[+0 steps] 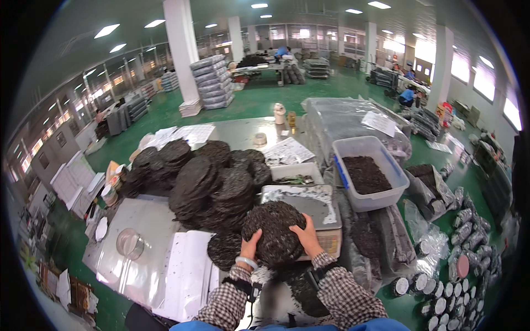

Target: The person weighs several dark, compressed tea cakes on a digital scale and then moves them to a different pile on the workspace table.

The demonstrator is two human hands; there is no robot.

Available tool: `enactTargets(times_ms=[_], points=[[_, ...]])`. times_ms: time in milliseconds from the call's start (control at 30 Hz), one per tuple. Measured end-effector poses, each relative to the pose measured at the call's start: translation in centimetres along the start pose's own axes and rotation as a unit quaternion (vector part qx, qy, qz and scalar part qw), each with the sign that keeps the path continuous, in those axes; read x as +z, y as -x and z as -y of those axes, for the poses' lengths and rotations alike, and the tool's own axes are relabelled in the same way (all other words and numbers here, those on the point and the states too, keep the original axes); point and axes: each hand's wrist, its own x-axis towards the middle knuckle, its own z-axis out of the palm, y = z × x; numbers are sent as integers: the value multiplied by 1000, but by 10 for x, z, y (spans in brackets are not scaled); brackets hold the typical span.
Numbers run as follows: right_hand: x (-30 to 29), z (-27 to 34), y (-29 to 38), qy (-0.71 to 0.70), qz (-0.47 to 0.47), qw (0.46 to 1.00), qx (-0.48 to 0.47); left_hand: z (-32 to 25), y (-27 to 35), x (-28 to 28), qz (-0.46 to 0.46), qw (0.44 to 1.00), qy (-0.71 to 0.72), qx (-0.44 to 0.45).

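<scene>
Both my hands hold a thick stack of round, dark dried cakes [273, 231], which look like dried seaweed. My left hand [251, 245] grips its left edge, thumb on top. On the right edge is my right hand [307, 236], also with the thumb on top. The stack is tilted before the front of a digital scale [298, 207], whose steel pan carries dark crumbs. Left of my left hand lies another dark cake [224, 250]. Several tall stacks of such cakes [203, 186] stand behind it. My fingers under the held stack are hidden.
Right of the scale stands a clear plastic bin [370, 173] of dark flakes; behind the scale, a white tray [296, 171]. White paper sheets [186, 273] and a round clear container [130, 244] lie left. Filled plastic bags [463, 231] crowd the right floor. People work farther back.
</scene>
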Motion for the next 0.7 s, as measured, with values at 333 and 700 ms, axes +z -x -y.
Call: enactTargets(times_ms=[333,700], points=[[158,16,237,-149,101,958,222,-73,224,-186,-62,977,-205,23],[394,-136,316,-93,55,910,400,-164,245,-442,-108,917,-383,14]])
